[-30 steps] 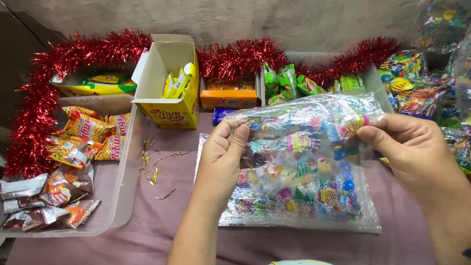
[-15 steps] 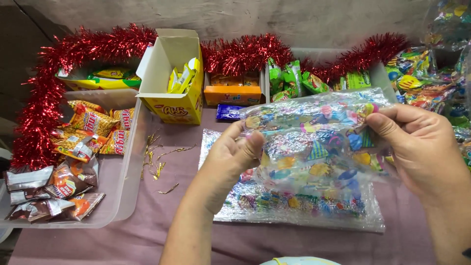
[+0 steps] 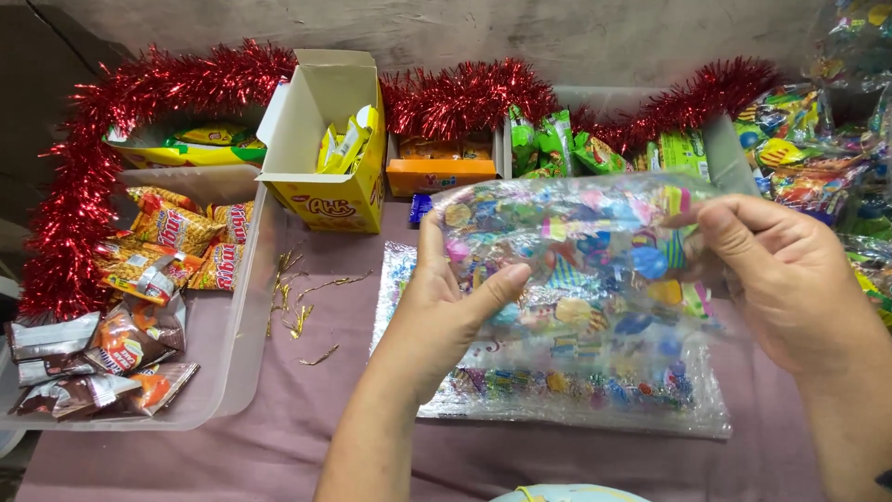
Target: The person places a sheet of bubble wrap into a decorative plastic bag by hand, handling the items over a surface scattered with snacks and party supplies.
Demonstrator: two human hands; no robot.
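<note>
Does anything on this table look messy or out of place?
A few thin gold twist ties lie scattered loose on the mauve cloth, between the clear tray and the stack of printed bags. The yellow box stands with its flaps open. Otherwise the snacks sit sorted.

Stack of bags (image 3: 567, 395) partly hidden behind the held bag (image 3: 576, 242); right packets (image 3: 836, 158) cut by the edge; pale round object (image 3: 567, 493) cropped below.
</note>
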